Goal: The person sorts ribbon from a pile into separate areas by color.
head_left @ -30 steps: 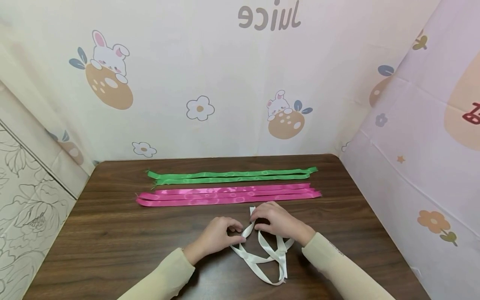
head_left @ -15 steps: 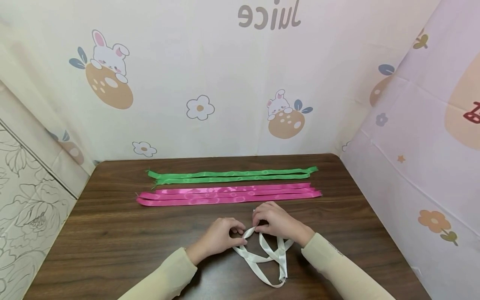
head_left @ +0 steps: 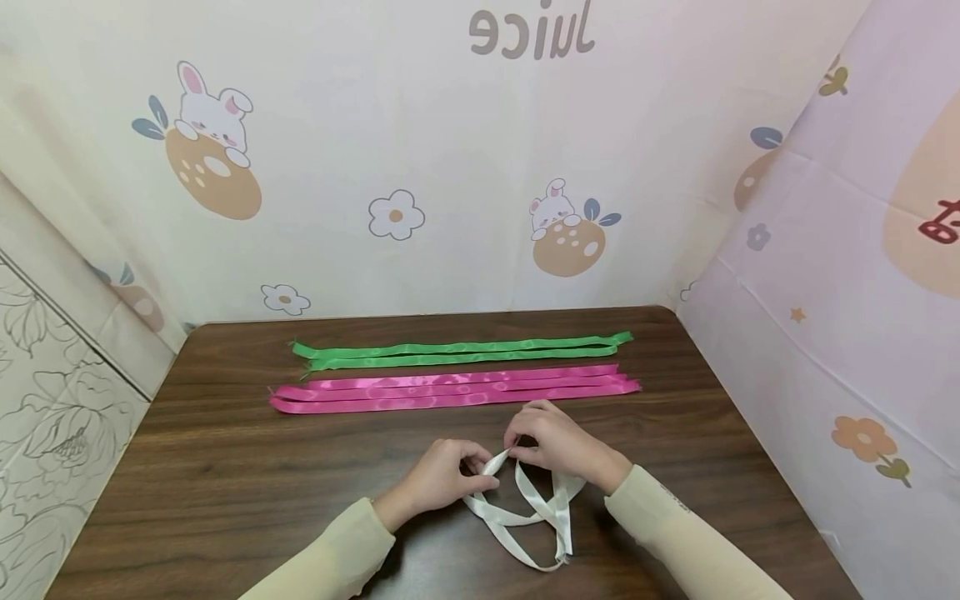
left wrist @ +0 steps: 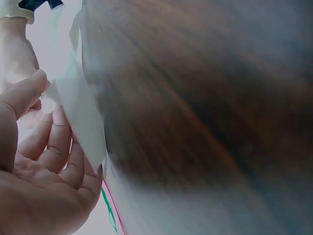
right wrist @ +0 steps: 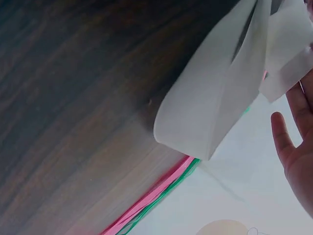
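A white ribbon (head_left: pixel 517 518) lies in loose crossing loops on the brown table, in front of the person. In the head view the right hand (head_left: pixel 558 442) pinches a raised part of it between thumb and fingertips. Just left of that, the left hand (head_left: pixel 444 473) holds the same ribbon between thumb and fingers, and a short twisted stretch spans the two hands. The left wrist view shows the ribbon (left wrist: pixel 78 105) against the fingertips of the left hand (left wrist: pixel 49 161). Close up in the right wrist view, a broad ribbon loop (right wrist: pixel 205 103) hangs beside the right hand (right wrist: pixel 298 147).
Beyond the hands, several strands of pink ribbon (head_left: pixel 450 392) lie straight across the wooden table (head_left: pixel 225 475). Green ribbon strands (head_left: pixel 457 350) run parallel behind them, near the back edge. A printed cloth curtain (head_left: pixel 457 133) stands behind the table, with another (head_left: pixel 847 275) at the right.
The left hand has shifted slightly right, towards the right hand. The ribbon end that stuck up beyond the right fingers has gone out of sight behind them. Pink and green ribbons stay put.
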A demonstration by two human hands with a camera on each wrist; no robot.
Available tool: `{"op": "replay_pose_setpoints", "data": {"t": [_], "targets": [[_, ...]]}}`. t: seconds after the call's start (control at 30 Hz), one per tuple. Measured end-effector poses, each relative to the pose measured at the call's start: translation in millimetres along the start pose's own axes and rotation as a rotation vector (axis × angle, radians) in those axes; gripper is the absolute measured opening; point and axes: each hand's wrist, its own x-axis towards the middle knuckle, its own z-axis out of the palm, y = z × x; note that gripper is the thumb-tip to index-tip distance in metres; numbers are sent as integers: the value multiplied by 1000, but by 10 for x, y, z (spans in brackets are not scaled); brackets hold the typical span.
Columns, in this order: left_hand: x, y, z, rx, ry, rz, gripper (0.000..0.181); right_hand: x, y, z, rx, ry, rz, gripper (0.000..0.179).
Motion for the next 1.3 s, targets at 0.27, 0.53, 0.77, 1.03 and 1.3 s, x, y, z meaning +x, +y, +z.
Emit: {"op": "replay_pose_setpoints", "data": {"t": [0.27,0.53,0.77,1.03,1.3], "targets": [[-47,25,-62,-28,55,-11,13,-36,36,-63,9,103,-48,11],[-75,86,-207,-33,128,-17,11,-95,54,-219,18,133,29,9],[-105,169,-387,-41,159,-10,9,-145,115,-309,53,229,20,12],[-203,178,-636,-23,180,5,5,-222,210,-372,97,326,2,13],[-335,189,-815,-40,140,-44,10,-301,260,-503,107,339,63,18]]}}
